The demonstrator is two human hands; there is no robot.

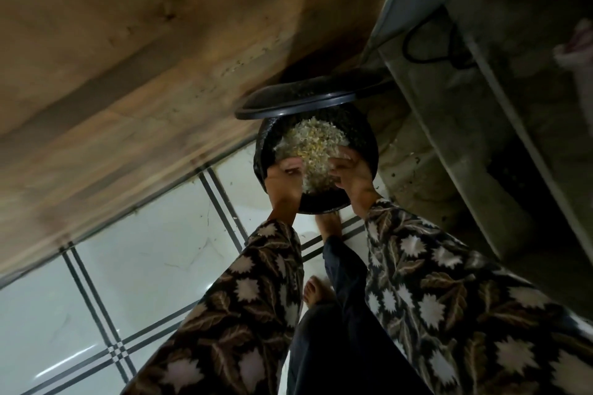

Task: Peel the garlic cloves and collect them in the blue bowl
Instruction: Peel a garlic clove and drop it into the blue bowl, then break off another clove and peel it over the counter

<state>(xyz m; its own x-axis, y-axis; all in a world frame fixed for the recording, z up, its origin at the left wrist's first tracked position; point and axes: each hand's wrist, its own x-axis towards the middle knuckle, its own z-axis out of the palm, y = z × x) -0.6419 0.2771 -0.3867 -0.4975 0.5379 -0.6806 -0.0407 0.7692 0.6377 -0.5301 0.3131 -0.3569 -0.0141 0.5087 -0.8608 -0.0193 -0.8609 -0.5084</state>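
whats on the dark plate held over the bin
A heap of pale, papery garlic skins covers most of the dark plate, which the left hand and right hand grip at its edges. The heap hides the plate's middle, and the plate hides the inside of the bin.
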